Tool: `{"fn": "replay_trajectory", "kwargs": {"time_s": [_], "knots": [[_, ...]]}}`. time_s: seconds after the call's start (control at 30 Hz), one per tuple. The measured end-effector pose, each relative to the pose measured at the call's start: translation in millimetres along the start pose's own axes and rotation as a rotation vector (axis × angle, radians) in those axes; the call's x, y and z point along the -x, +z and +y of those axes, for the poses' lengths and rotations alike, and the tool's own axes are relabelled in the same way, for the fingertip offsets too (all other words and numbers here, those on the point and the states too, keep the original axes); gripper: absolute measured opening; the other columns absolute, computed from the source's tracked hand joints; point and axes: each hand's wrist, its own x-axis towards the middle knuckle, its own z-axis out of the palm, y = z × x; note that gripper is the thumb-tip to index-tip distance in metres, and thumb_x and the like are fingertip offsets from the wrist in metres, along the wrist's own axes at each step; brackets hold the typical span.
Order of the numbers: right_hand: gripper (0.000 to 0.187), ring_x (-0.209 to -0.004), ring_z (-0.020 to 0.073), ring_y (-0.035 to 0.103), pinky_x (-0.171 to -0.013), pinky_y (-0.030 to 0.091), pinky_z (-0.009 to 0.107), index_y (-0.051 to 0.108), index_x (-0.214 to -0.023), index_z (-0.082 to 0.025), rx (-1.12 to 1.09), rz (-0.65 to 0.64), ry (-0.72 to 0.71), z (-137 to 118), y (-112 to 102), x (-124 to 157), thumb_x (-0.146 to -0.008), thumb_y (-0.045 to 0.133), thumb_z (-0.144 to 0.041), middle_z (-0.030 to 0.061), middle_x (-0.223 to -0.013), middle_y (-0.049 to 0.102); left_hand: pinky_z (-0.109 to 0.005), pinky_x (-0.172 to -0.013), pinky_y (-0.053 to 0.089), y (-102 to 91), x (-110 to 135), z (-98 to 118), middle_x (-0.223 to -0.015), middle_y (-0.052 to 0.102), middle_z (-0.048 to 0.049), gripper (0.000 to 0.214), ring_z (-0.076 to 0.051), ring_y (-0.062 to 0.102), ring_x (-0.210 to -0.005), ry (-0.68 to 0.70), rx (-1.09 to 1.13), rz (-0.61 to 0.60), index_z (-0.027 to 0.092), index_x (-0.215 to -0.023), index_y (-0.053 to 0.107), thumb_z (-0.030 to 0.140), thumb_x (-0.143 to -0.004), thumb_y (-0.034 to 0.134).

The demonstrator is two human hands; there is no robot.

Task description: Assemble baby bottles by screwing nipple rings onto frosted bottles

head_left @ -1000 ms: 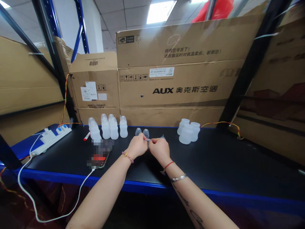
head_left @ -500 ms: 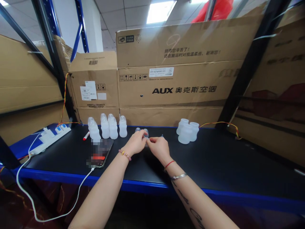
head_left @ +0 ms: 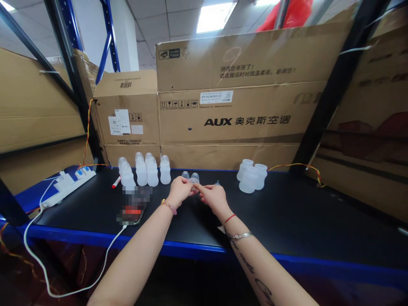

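Note:
My left hand (head_left: 180, 190) and my right hand (head_left: 213, 196) meet over the black shelf, both closed in a pinch. Between their fingertips is a small translucent bottle part (head_left: 193, 181), mostly covered by the fingers. Just behind it stand clear domed caps (head_left: 185, 174). The tip of a small clear teat (head_left: 217, 182) shows behind my right hand. To the left, several frosted baby bottles (head_left: 165, 171) stand upright with clear caps on. Three open frosted bottles (head_left: 247, 180) are grouped to the right, without tops.
A phone (head_left: 135, 208) on a white charging cable (head_left: 110, 248) lies at the left, near a red-capped marker (head_left: 116, 182) and a white power strip (head_left: 68, 189). Cardboard panels (head_left: 248, 140) close off the back. The shelf's blue front edge (head_left: 197, 248) runs below my forearms.
My left fingers have drawn back and down slightly, so the clear caps and the small translucent part show more. My right index finger now reaches further out over that part.

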Motion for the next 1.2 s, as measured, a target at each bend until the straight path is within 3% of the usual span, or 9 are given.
{"fn": "replay_trajectory", "kwargs": {"time_s": [0.1,0.23,0.33,0.43,0.63,0.83,0.93,1.1,1.2], "knots": [[0.028,-0.045,0.0122,0.054,-0.045,0.039,0.022,0.075,-0.073,-0.010,-0.075,-0.012,-0.012,0,2,-1,-0.072,0.066,-0.037,0.0068,-0.054,0.066,-0.027,-0.070,0.057,3.9,7,5,-0.068,0.060,-0.0007,0.020,-0.011,0.064,-0.062,-0.054,0.085,-0.070,0.014,-0.080,0.052,0.001,-0.072,0.064],[0.024,-0.045,0.0140,0.055,-0.045,0.039,0.023,0.073,-0.062,-0.013,0.034,0.021,0.002,0,-1,1,-0.073,0.061,-0.031,0.0067,-0.051,0.065,-0.029,-0.065,0.056,0.8,8,5,-0.075,0.065,-0.0023,0.012,-0.012,0.064,-0.060,0.002,-0.162,-0.167,0.016,-0.092,0.061,0.013,-0.082,0.055],[0.030,-0.044,0.0150,0.055,-0.047,0.037,0.025,0.071,-0.055,-0.015,0.164,0.063,-0.005,-1,-3,4,-0.075,0.059,-0.033,0.0062,-0.046,0.061,-0.029,-0.069,0.055,-4.2,3,0,-0.074,0.066,-0.0023,0.009,-0.013,0.063,-0.063,0.172,-0.371,-0.174,0.017,-0.086,0.064,0.021,-0.083,0.056],[0.027,-0.048,0.0156,0.056,-0.049,0.035,0.025,0.073,-0.060,-0.014,0.211,0.082,-0.009,-4,-4,5,-0.075,0.059,-0.032,0.0066,-0.049,0.062,-0.028,-0.076,0.052,-7.2,-1,-4,-0.078,0.067,-0.0028,0.008,-0.014,0.063,-0.071,0.387,-0.602,-0.155,0.017,-0.084,0.064,0.021,-0.083,0.056],[0.027,-0.053,0.0166,0.056,-0.049,0.032,0.025,0.072,-0.059,-0.017,0.261,0.111,-0.026,-10,-3,10,-0.074,0.057,-0.033,0.0064,-0.053,0.064,-0.033,-0.083,0.048,-4.7,8,1,-0.087,0.063,-0.0079,0.013,-0.019,0.060,-0.084,0.542,-0.834,-0.073,0.017,-0.082,0.058,0.019,-0.088,0.047],[0.037,-0.049,0.0143,0.050,-0.049,0.030,0.025,0.067,-0.056,-0.017,0.246,0.111,-0.215,-5,-5,8,-0.078,0.050,-0.041,0.0032,-0.049,0.059,-0.033,-0.080,0.047,-9.1,12,7,-0.085,0.060,-0.0060,0.017,-0.018,0.058,-0.080,0.553,-0.787,-0.118,0.018,-0.086,0.052,0.024,-0.093,0.038],[0.038,-0.048,0.0132,0.048,-0.049,0.030,0.025,0.067,-0.055,-0.016,0.215,0.030,-0.237,-1,-8,3,-0.076,0.052,-0.043,0.0027,-0.048,0.058,-0.032,-0.081,0.048,-12.7,8,7,-0.086,0.059,-0.0054,0.017,-0.018,0.058,-0.082,0.564,-0.804,-0.140,0.017,-0.083,0.055,0.030,-0.090,0.046],[0.040,-0.047,0.0119,0.044,-0.046,0.029,0.025,0.071,-0.061,-0.012,0.094,-0.019,-0.174,2,-14,0,-0.068,0.061,-0.050,0.0021,-0.047,0.057,-0.027,-0.068,0.050,-16.2,-1,5,-0.082,0.061,-0.0026,0.024,-0.013,0.059,-0.066,0.535,-0.728,-0.307,0.017,-0.088,0.063,0.033,-0.090,0.046],[0.039,-0.046,0.0107,0.041,-0.045,0.028,0.024,0.072,-0.062,-0.011,0.000,-0.026,-0.127,1,-16,1,-0.062,0.067,-0.049,0.0015,-0.046,0.056,-0.024,-0.059,0.050,-16.7,1,5,-0.090,0.061,-0.0048,0.028,-0.010,0.058,-0.059,0.514,-0.720,-0.313,0.016,-0.084,0.064,0.032,-0.091,0.042]]}}
